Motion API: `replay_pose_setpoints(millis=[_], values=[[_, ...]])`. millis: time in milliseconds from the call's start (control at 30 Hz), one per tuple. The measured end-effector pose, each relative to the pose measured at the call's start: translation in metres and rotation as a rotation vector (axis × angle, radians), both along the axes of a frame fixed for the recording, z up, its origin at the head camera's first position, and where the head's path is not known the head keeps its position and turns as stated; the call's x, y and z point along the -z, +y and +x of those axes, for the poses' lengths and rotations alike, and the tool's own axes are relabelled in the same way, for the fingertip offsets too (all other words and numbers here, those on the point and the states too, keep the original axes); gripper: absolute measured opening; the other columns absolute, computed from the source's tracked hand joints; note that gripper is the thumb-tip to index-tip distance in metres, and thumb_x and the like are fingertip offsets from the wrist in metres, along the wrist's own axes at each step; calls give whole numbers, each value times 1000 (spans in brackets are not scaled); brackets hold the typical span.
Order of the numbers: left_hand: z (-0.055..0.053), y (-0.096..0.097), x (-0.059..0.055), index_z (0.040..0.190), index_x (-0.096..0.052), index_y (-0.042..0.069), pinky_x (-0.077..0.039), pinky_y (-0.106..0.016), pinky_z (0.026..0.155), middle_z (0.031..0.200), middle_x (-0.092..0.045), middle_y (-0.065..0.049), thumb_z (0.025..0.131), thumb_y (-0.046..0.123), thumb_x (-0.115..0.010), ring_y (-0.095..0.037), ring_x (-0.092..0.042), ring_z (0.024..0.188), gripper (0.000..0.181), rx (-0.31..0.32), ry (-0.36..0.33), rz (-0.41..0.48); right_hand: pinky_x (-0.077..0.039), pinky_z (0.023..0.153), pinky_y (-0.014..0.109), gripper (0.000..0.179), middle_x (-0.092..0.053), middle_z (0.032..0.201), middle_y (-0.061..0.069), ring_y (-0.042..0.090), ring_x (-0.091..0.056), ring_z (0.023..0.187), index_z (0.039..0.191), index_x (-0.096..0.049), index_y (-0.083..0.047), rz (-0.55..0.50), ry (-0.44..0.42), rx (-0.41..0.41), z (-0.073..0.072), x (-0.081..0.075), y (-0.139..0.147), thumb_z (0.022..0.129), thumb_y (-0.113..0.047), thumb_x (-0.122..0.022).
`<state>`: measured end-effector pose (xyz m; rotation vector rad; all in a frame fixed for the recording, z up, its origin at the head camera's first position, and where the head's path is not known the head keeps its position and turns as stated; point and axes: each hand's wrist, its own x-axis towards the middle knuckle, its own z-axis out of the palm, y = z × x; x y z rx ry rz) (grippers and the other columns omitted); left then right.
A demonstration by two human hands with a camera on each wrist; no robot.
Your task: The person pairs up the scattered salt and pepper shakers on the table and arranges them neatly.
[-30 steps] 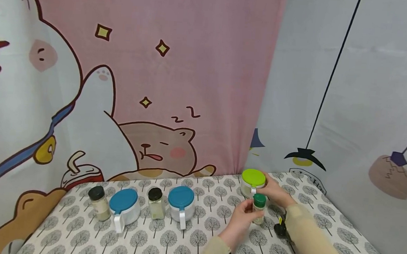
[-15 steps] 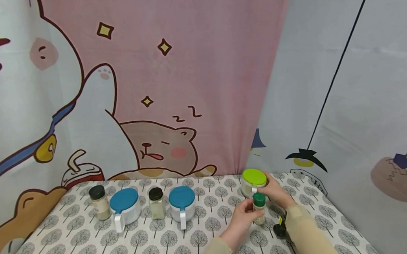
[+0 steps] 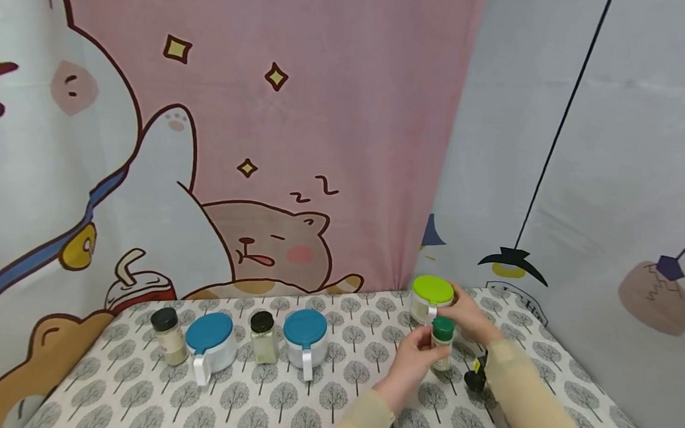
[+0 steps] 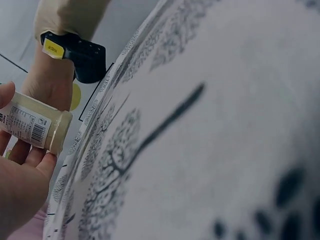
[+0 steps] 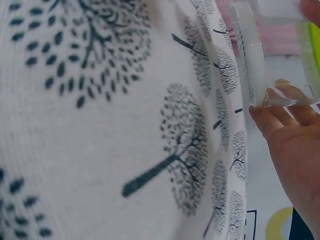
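My left hand [image 3: 411,366] grips a small glass spice jar [image 3: 441,353] with a green cap, fingers and thumb around it. In the left wrist view, a label with a barcode covers the side of the jar [image 4: 30,120], and pale contents show at its base. Just behind it, my right hand [image 3: 471,316] holds a clear seasoning canister [image 3: 422,309] with a lime-green lid and white handle. In the right wrist view, the fingers of that hand [image 5: 295,135] curl under the canister's clear wall [image 5: 280,75]. Whether either base touches the cloth is hard to tell.
To the left stand a black-capped spice jar [image 3: 171,344], a blue-lidded canister [image 3: 213,351], a second black-capped jar [image 3: 264,344] and another blue-lidded canister [image 3: 306,344]. A tree-print cloth [image 3: 329,405] covers the table. Printed curtains [image 3: 350,108] hang behind and at the right.
Both hands, with the green-capped jar and the lime-lidded canister, have shifted slightly right and up in the head view over the last half second. The items on the left stay put.
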<state>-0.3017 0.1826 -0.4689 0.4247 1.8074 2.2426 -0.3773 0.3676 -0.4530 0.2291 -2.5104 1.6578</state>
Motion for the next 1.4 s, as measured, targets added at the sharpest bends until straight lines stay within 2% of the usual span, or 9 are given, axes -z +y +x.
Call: replay_pose_setpoints(millis=[100, 300, 467, 667, 833, 1067, 1267, 1400], values=[[1, 1, -4, 105, -69, 17, -50, -34, 82, 97, -65, 3, 82, 6, -76, -14, -59, 91, 26, -11, 9, -18, -39, 99, 55, 82, -39, 140, 27, 42, -44, 121, 151, -21, 0, 17, 13, 5, 4, -8, 0, 87, -12, -72], [5, -1, -10, 106, -69, 18, -49, -36, 86, 97, -65, 4, 81, 7, -77, -13, -60, 91, 28, -24, 21, -49, -43, 95, 49, 80, -44, 136, 23, 35, -49, 116, 149, -26, -3, 9, 49, -12, 9, -15, -1, 86, -13, -74], [6, -3, -15, 108, -69, 16, -49, -35, 86, 97, -66, 4, 80, 5, -77, -13, -60, 92, 31, -20, 43, -59, -41, 98, 53, 85, -40, 139, 26, 39, -45, 121, 151, -20, -1, -18, 31, -22, 13, -21, 1, 86, -13, -74], [6, -8, -22, 110, -68, 16, -50, -33, 86, 98, -66, 6, 81, 7, -76, -11, -60, 92, 31, -22, 84, -99, -44, 95, 48, 87, -41, 139, 26, 38, -47, 119, 152, -18, -1, -1, 33, -20, 15, -24, 3, 86, -15, -74], [9, -10, -26, 110, -68, 14, -50, -32, 84, 98, -66, 5, 82, 8, -76, -11, -61, 91, 29, -8, 115, -94, -45, 94, 47, 84, -37, 142, 27, 38, -46, 120, 153, -15, -1, 20, 22, -20, 21, -27, 4, 89, -11, -68], [10, -10, -29, 108, -69, 15, -50, -32, 83, 97, -65, 5, 83, 9, -76, -10, -60, 91, 27, -14, 99, -96, -47, 88, 42, 81, -40, 139, 26, 33, -50, 113, 152, -18, -1, 33, 28, -20, 22, -28, 7, 88, -8, -67], [9, -12, -31, 108, -69, 14, -50, -32, 83, 97, -66, 4, 83, 8, -76, -11, -60, 91, 27, -13, 123, -82, -47, 90, 46, 84, -39, 140, 27, 36, -49, 116, 152, -16, 0, 37, 39, -20, 22, -29, 9, 88, -11, -69], [8, -14, -32, 108, -69, 14, -50, -32, 82, 98, -66, 2, 83, 8, -76, -12, -60, 91, 27, -6, 113, -71, -45, 92, 49, 87, -36, 142, 29, 40, -46, 120, 153, -13, 1, 36, 32, -6, 23, -29, 11, 87, -11, -70]])
